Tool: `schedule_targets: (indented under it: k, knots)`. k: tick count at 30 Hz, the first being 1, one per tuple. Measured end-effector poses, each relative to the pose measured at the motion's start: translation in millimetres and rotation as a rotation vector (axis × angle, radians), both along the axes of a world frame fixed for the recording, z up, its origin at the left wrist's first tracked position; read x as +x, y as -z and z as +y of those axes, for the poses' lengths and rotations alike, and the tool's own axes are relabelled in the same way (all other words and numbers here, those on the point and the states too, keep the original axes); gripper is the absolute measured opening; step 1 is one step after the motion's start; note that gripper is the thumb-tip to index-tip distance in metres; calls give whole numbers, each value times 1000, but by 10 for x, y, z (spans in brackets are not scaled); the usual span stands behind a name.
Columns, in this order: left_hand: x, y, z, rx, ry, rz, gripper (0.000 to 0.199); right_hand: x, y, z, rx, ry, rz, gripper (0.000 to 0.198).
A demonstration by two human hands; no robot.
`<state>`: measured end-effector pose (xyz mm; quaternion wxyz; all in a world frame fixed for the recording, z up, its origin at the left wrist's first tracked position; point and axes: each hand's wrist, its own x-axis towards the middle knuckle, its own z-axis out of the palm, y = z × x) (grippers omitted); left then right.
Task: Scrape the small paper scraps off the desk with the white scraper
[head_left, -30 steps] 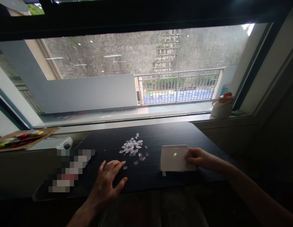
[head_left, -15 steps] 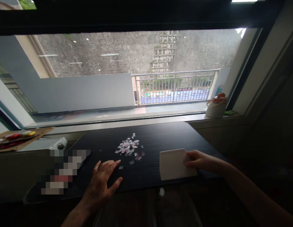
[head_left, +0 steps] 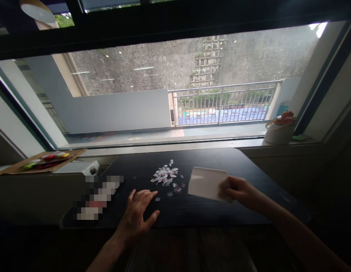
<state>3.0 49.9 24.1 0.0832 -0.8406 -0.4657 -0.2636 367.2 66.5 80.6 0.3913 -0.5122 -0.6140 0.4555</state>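
My right hand grips the right edge of a flat, whitish, rounded-corner rectangular piece. It is held tilted over the dark table; its exact kind I cannot tell. To its left, a loose heap of small white and pinkish paper-like pieces lies on the tabletop, with several clear or darker bits scattered at its near side. Just short of the heap rests my left hand, empty, its fingers apart and the thumb stretched out. One small piece lies by its fingertips.
The black wood-grain table stands against a window sill. A blurred-out item lies at its left. Beyond that are a white slatted appliance and cardboard with colourful things. A white pot stands on the sill at right.
My right hand has lifted and tilted the whitish piece and brought it nearer the heap. My left hand keeps its place before the heap. The whole view has shifted and tilted slightly.
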Motion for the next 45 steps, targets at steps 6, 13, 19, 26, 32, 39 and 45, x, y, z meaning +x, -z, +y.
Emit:
schedule_targets:
  k: [6,13,19,26,32,39,45]
  knots:
    - [25,-12,-20,-28,-4,-36,43,-417,89,174,59,-7,-53,16]
    - [76,-40,-39,-58,-6,-100,36,-598,181,191,69,-55,-117,13]
    - [104,-60,-55,-42,-54,-160,29,-746,237,185,58,-91,-123,11]
    - [112,-30,-29,2,-151,-254,22,-939,210,312,47,-96,-119,11]
    - [115,-9,4,9,-196,-307,21,-1015,192,340,-10,-169,-144,7]
    - [119,-23,19,9,-228,-345,22,-921,121,287,-71,-272,-156,8]
    - [105,-24,24,9,-234,-361,23,-1008,122,326,-82,-291,-144,7]
